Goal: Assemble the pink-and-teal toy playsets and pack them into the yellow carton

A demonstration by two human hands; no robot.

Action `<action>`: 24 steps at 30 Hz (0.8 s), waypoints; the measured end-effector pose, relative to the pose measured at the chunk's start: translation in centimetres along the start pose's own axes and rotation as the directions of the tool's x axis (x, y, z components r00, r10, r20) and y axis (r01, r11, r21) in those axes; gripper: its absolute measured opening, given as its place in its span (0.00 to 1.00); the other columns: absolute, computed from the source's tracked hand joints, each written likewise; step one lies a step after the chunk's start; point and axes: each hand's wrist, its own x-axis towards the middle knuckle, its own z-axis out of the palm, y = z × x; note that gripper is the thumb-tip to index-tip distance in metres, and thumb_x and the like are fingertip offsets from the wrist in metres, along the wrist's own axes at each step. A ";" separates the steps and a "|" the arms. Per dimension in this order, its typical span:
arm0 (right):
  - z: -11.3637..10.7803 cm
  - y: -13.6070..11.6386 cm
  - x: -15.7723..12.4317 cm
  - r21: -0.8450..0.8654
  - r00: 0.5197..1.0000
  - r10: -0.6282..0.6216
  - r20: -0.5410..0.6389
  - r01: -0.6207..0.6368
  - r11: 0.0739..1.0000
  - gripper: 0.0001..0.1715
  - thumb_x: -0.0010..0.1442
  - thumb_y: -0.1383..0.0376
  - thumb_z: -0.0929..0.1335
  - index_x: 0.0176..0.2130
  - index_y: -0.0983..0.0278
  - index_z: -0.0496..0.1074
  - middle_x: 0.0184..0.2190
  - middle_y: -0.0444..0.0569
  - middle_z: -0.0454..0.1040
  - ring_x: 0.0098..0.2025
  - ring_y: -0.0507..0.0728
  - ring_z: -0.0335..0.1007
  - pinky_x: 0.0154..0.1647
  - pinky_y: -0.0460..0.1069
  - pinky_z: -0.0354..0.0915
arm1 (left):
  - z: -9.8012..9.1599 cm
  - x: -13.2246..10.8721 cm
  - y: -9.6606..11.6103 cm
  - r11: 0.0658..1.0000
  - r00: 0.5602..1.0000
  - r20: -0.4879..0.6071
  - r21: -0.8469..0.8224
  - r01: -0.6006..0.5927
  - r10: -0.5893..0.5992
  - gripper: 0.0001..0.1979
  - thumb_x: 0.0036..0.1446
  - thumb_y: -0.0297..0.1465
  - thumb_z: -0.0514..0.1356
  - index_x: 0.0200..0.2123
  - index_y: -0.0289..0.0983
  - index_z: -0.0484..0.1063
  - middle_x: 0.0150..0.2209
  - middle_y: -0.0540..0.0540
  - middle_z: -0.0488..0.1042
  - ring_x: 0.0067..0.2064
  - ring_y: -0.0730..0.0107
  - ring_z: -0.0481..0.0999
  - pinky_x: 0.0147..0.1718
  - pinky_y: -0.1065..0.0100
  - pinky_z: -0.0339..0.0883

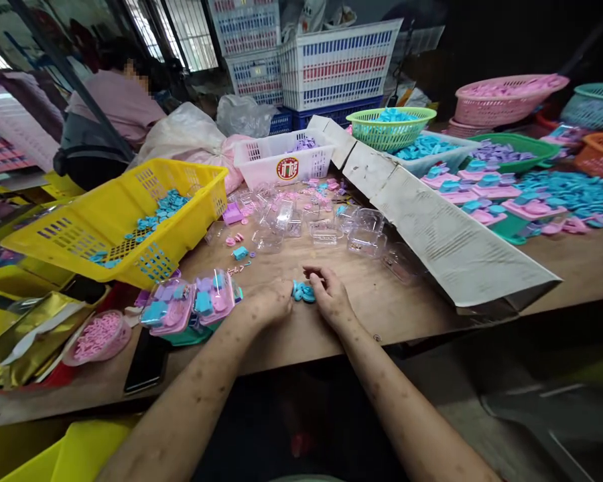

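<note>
A small cluster of blue plastic pieces (305,292) sits between my hands near the table's front edge. My left hand (271,302) is curled at the cluster's left side, its fingertips mostly hidden; what they hold, if anything, does not show. On the other side, my right hand (330,298) has its thumb and bent fingers apart, close against the blue pieces. Beyond the hands lie several clear plastic cases (324,232). Left of my left hand stand filled clear-lidded cases (214,298) with pink, purple and blue parts. A small blue block (240,253) lies behind it.
A yellow basket (201,201) with blue pieces stands at left, above a phone (147,358) and a bowl of pink parts (98,338). A white tray (261,157) is at the back. Cardboard (422,221) borders the right side. Another person (105,107) sits back left.
</note>
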 end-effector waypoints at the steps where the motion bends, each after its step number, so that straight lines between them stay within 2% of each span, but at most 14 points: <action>1: 0.0 -0.2 -0.1 -0.033 1.000 -0.023 0.020 0.024 0.999 0.24 0.74 0.48 0.69 0.55 0.61 0.82 0.52 0.58 0.84 0.54 0.65 0.83 0.57 0.59 0.81 | 1.1 -0.1 -0.9 0.999 1.000 -0.003 0.041 -0.001 0.001 0.16 0.49 0.28 0.74 0.38 0.44 0.73 0.48 0.38 0.81 0.53 0.38 0.82 0.60 0.47 0.77; 3: -0.3 -0.5 -0.4 -0.098 0.997 -0.059 0.053 0.064 0.993 0.19 0.73 0.55 0.69 0.54 0.60 0.82 0.53 0.58 0.84 0.55 0.65 0.82 0.60 0.61 0.81 | 2.0 -0.6 -2.6 0.992 1.000 -0.003 0.125 -0.027 0.028 0.21 0.52 0.27 0.72 0.49 0.43 0.74 0.61 0.34 0.75 0.61 0.35 0.79 0.67 0.42 0.72; 4: -0.6 -0.6 -0.6 -0.131 0.995 -0.072 0.064 0.080 0.988 0.17 0.73 0.58 0.69 0.55 0.60 0.83 0.54 0.57 0.83 0.57 0.66 0.81 0.63 0.63 0.79 | 2.0 -1.0 -3.5 0.986 0.998 -0.006 0.152 -0.063 0.064 0.25 0.55 0.27 0.70 0.56 0.42 0.74 0.65 0.33 0.71 0.64 0.37 0.78 0.69 0.42 0.70; 5: -1.1 -0.8 -1.0 -0.160 0.994 -0.081 0.070 0.092 0.983 0.17 0.72 0.61 0.70 0.55 0.59 0.83 0.54 0.57 0.83 0.59 0.67 0.80 0.67 0.65 0.77 | 2.0 -1.5 -4.4 0.979 0.993 -0.012 0.169 -0.114 0.118 0.28 0.58 0.26 0.68 0.61 0.42 0.72 0.68 0.33 0.68 0.64 0.41 0.78 0.69 0.44 0.71; 7: -2.0 -1.0 -1.9 -0.250 0.989 -0.103 0.103 0.126 0.960 0.18 0.69 0.64 0.73 0.57 0.57 0.83 0.56 0.56 0.82 0.62 0.70 0.76 0.72 0.70 0.71 | 2.0 -2.4 -6.2 0.957 0.970 -0.043 0.178 -0.230 0.241 0.28 0.62 0.24 0.63 0.66 0.42 0.69 0.68 0.35 0.66 0.56 0.53 0.81 0.64 0.49 0.76; 9: -2.9 -1.3 -2.8 -0.383 0.975 -0.124 0.183 0.187 0.905 0.22 0.66 0.65 0.77 0.59 0.55 0.83 0.57 0.55 0.81 0.63 0.72 0.74 0.72 0.72 0.69 | 2.3 -3.2 -7.7 0.930 0.935 -0.090 0.168 -0.326 0.344 0.22 0.65 0.22 0.59 0.61 0.41 0.73 0.61 0.38 0.71 0.47 0.61 0.82 0.55 0.54 0.81; 11: -3.4 -1.3 -3.4 -0.497 0.954 -0.125 0.273 0.251 0.831 0.23 0.67 0.66 0.77 0.60 0.54 0.83 0.57 0.55 0.81 0.61 0.72 0.74 0.68 0.71 0.73 | 2.8 -3.8 -8.8 0.911 0.907 -0.128 0.157 -0.381 0.401 0.14 0.67 0.23 0.59 0.53 0.41 0.76 0.53 0.42 0.75 0.46 0.61 0.81 0.52 0.56 0.81; 13: -3.6 -1.3 -3.5 -0.538 0.943 -0.124 0.309 0.281 0.795 0.19 0.71 0.65 0.76 0.59 0.53 0.84 0.56 0.54 0.81 0.60 0.70 0.76 0.65 0.68 0.75 | 3.2 -4.1 -9.3 0.892 0.882 -0.152 0.154 -0.424 0.446 0.08 0.70 0.25 0.61 0.48 0.42 0.77 0.48 0.44 0.77 0.47 0.60 0.82 0.52 0.57 0.81; 15: -3.6 -1.2 -3.4 -0.520 0.938 -0.135 0.319 0.292 0.803 0.14 0.75 0.64 0.74 0.57 0.53 0.85 0.54 0.54 0.82 0.59 0.68 0.78 0.64 0.65 0.76 | 3.5 -4.1 -9.5 0.883 0.866 -0.180 0.145 -0.445 0.466 0.04 0.70 0.28 0.64 0.46 0.42 0.77 0.48 0.45 0.78 0.45 0.61 0.82 0.50 0.58 0.81; 17: -3.7 -1.2 -3.3 -0.481 0.931 -0.146 0.334 0.302 0.824 0.12 0.77 0.63 0.71 0.55 0.54 0.85 0.52 0.53 0.82 0.57 0.66 0.80 0.63 0.63 0.77 | 3.8 -3.9 -9.6 0.887 0.863 -0.207 0.147 -0.438 0.460 0.07 0.69 0.29 0.67 0.49 0.42 0.77 0.53 0.43 0.78 0.46 0.61 0.82 0.48 0.59 0.82; 20: -3.9 -1.3 -3.6 -0.450 0.934 -0.115 0.338 0.268 0.852 0.13 0.76 0.62 0.71 0.56 0.54 0.85 0.51 0.51 0.84 0.54 0.64 0.82 0.61 0.61 0.78 | 4.0 -3.6 -9.8 0.884 0.868 -0.181 0.165 -0.437 0.463 0.17 0.69 0.30 0.70 0.58 0.43 0.76 0.58 0.42 0.79 0.55 0.55 0.82 0.57 0.55 0.80; 22: -4.0 -1.5 -3.8 -0.456 0.953 -0.047 0.300 0.187 0.870 0.17 0.75 0.60 0.72 0.61 0.55 0.82 0.49 0.50 0.86 0.49 0.63 0.83 0.55 0.59 0.79 | 4.2 -3.5 -9.9 0.871 0.864 -0.134 0.166 -0.463 0.485 0.15 0.71 0.30 0.68 0.59 0.44 0.77 0.56 0.42 0.80 0.59 0.52 0.81 0.63 0.51 0.77; 24: -4.1 -1.7 -4.0 -0.456 0.967 0.010 0.254 0.111 0.883 0.20 0.75 0.58 0.73 0.63 0.56 0.80 0.47 0.49 0.87 0.44 0.62 0.83 0.49 0.57 0.79 | 4.2 -3.5 -10.0 0.868 0.866 -0.105 0.150 -0.473 0.490 0.09 0.72 0.30 0.67 0.54 0.43 0.80 0.52 0.43 0.81 0.57 0.53 0.82 0.62 0.51 0.78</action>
